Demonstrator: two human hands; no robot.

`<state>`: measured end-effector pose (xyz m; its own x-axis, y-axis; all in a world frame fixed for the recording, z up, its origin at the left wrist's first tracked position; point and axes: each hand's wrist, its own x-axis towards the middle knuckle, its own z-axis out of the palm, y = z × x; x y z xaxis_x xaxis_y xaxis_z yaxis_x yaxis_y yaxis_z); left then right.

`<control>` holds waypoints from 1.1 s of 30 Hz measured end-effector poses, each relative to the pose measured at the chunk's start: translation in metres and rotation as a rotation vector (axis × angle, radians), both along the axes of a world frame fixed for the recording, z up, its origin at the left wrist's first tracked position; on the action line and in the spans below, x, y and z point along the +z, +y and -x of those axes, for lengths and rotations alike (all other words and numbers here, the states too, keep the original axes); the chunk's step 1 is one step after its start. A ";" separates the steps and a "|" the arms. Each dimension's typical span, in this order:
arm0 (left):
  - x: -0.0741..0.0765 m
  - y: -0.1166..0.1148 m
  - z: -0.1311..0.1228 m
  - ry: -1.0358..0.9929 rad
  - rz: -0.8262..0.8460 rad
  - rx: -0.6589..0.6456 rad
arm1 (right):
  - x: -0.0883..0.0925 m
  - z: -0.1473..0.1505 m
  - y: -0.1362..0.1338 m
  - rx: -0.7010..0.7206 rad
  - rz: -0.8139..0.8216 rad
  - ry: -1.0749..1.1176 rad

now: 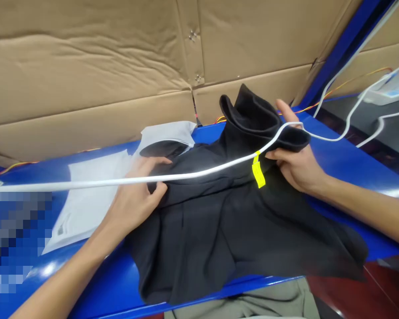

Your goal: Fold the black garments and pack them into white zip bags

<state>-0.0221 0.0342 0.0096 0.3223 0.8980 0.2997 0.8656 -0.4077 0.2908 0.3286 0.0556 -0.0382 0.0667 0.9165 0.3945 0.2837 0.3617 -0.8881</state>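
A black garment [202, 235] lies spread over the blue table, its lower part hanging toward the front edge. At its left end my left hand [136, 190] is closed on the cloth, thumb and fingers around the folded edge. My right hand [299, 166] grips the right end of the fold, thumb side near the bunched cloth that stands up there. A yellow tag [258, 173] hangs from the garment close to my right hand. Across the view, in front of the garment, runs a white cable [186, 176]. Which part of the garment each hand holds, I cannot tell.
White plastic bags [86, 195] lie on the blue table [346, 177] at left and behind the garment. Brown cardboard panels [103, 66] stand along the back. More white cables and a white device [389, 91] are at right. Olive cloth [252, 303] shows below the table edge.
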 end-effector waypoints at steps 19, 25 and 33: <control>0.003 0.010 0.006 0.057 -0.016 0.006 | 0.017 -0.017 0.014 -0.008 0.318 0.144; 0.002 0.007 0.007 0.032 -0.009 -0.006 | 0.020 -0.020 0.014 0.004 0.273 0.016; 0.005 0.006 0.005 -0.002 -0.029 0.099 | 0.026 -0.034 0.017 0.005 0.366 -0.148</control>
<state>-0.0271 0.0405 0.0143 0.2320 0.9163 0.3265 0.9013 -0.3288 0.2822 0.3627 0.0725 -0.0118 0.0288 0.9985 0.0465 0.4173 0.0302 -0.9082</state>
